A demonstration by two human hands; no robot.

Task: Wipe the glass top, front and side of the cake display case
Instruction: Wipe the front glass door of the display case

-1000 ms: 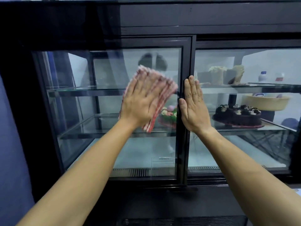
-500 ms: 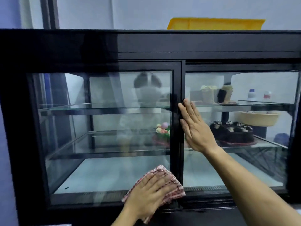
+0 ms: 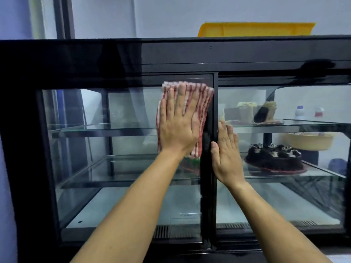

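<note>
The black-framed cake display case (image 3: 171,54) fills the view, with two glass front panels split by a black centre post (image 3: 209,186). My left hand (image 3: 177,126) lies flat with straight fingers on a red-and-white checked cloth (image 3: 202,99), pressing it to the upper right part of the left glass panel (image 3: 123,186). My right hand (image 3: 227,154) rests flat on the right glass panel (image 3: 284,196), right beside the centre post, fingers straight and pointing up.
Inside on the right, a chocolate cake (image 3: 275,158) sits on the middle shelf and cake slices (image 3: 256,111) on the upper shelf. A yellow tray (image 3: 254,29) lies on the case top. A small decorated cake (image 3: 191,162) shows below the cloth.
My left hand swept the cloth from the bottom of the left panel up to its top right corner. My right hand stayed beside the centre post.
</note>
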